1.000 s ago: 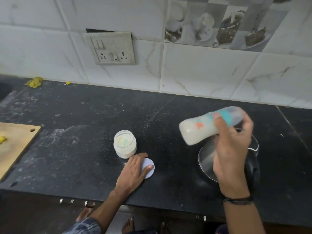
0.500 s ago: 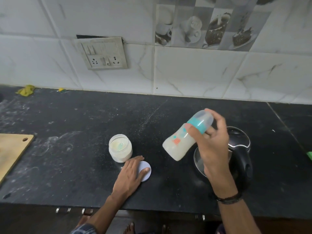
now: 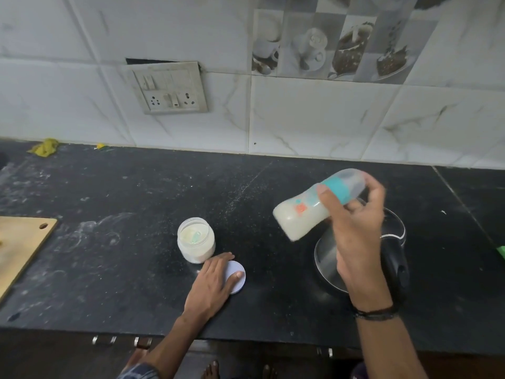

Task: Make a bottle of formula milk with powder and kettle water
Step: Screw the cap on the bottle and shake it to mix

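Right hand (image 3: 356,225) grips seemingly plastic bottle (image 3: 299,218).

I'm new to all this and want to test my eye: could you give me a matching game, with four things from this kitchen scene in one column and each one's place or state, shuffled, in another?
Things
1. clear baby bottle with teal collar, milky liquid inside
2. clear plastic jar of white powder
3. round white lid
4. pale wooden cutting board

Places or states
A. flat under the fingers of the left hand
B. at the left edge of the black counter
C. gripped tilted in the air by the right hand
D. standing open and upright

Pairs: 1-C, 2-D, 3-A, 4-B
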The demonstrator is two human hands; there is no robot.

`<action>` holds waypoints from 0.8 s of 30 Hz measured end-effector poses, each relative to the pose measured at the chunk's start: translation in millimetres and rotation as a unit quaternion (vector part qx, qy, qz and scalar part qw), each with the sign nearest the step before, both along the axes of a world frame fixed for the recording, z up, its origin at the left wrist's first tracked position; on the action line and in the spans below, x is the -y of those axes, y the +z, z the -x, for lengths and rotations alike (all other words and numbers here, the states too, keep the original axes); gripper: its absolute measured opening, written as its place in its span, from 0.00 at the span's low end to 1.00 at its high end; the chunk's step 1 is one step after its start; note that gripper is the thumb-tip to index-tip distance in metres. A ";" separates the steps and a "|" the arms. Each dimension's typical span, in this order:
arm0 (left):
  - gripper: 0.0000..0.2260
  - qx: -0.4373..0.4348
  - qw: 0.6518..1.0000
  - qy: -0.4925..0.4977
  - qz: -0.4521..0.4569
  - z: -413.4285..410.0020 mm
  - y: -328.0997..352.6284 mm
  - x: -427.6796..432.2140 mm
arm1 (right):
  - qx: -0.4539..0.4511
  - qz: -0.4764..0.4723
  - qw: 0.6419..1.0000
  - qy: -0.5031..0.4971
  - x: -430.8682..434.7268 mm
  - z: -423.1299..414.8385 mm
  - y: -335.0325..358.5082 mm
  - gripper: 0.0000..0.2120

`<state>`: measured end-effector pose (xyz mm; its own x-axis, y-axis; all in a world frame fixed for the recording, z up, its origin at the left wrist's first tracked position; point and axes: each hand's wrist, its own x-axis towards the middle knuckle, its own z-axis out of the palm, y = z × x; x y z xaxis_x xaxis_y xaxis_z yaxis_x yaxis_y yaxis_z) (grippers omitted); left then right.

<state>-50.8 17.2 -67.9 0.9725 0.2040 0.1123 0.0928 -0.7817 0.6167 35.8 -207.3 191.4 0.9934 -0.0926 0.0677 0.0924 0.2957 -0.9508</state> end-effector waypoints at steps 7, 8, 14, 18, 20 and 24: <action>0.24 -0.005 1.000 0.001 0.003 -1.5 0.6 1.0 | 0.055 -0.066 0.993 -0.082 5.7 1.1 4.4 0.27; 0.24 -0.006 1.000 0.002 0.002 -0.9 0.6 0.6 | 0.051 -0.045 0.996 -0.057 3.8 1.4 3.6 0.27; 0.23 -0.002 1.000 -0.003 0.005 -2.0 0.8 1.0 | 0.049 -0.051 0.995 -0.068 1.6 7.3 2.4 0.27; 0.23 -0.001 1.000 0.002 0.005 0.1 1.0 -0.1 | 0.043 0.011 0.999 -0.006 -6.0 7.1 -4.5 0.30; 0.23 -0.002 1.000 -0.001 0.006 0.2 1.5 -0.8 | 0.041 0.033 0.999 0.003 -6.1 10.3 -6.5 0.32; 0.23 -0.003 1.000 0.001 0.004 -1.0 1.6 1.7 | 0.051 -0.074 0.992 -0.089 0.1 3.8 -1.7 0.25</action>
<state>-49.8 15.4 -66.2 0.9729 0.2063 0.1049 0.0978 -0.7772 0.6216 32.0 -207.4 189.7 0.9489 -0.2833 0.1387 0.2488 0.4019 -0.8812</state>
